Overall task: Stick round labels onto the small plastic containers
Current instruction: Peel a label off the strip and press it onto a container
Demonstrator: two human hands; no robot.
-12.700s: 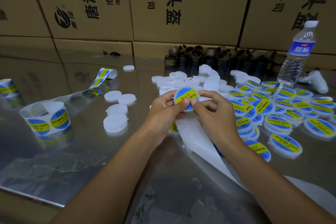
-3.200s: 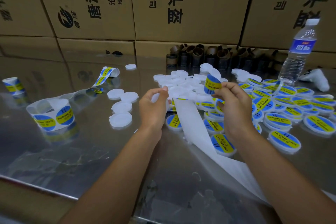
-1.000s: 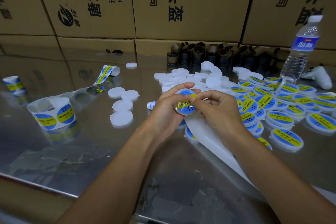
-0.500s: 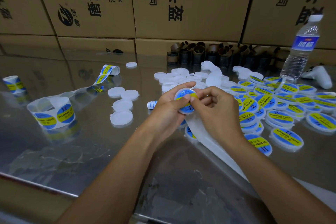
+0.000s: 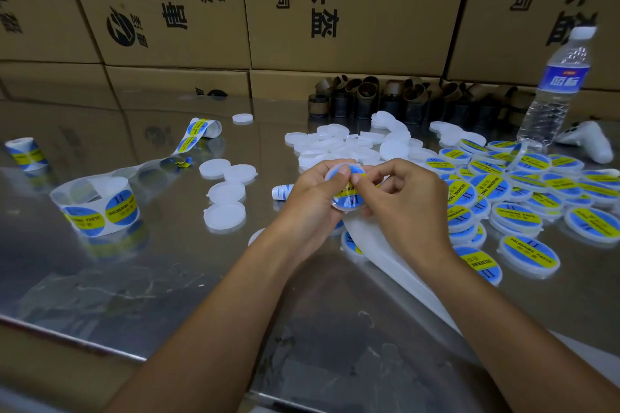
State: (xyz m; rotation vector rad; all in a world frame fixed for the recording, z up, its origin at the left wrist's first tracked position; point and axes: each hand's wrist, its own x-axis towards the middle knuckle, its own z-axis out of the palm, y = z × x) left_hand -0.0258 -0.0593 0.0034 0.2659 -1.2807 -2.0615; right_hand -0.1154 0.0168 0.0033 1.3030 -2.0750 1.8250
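label roll [image 5: 97, 208] left on table [image 5: 141, 295], labelled containers [image 5: 523, 211] right (bottle [image 5: 553, 90] behind).

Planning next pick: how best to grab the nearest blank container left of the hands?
Pinch the blank container by its rim, left and right edges, from above. It lies flat and thin on the table; those edges look free, while another blank crowds its far edge.

dim, cool overhead light; soft glare and box reflections carried by steel table [image 5: 141, 285]; edges bowed by wide lens; hands slightly blurred.
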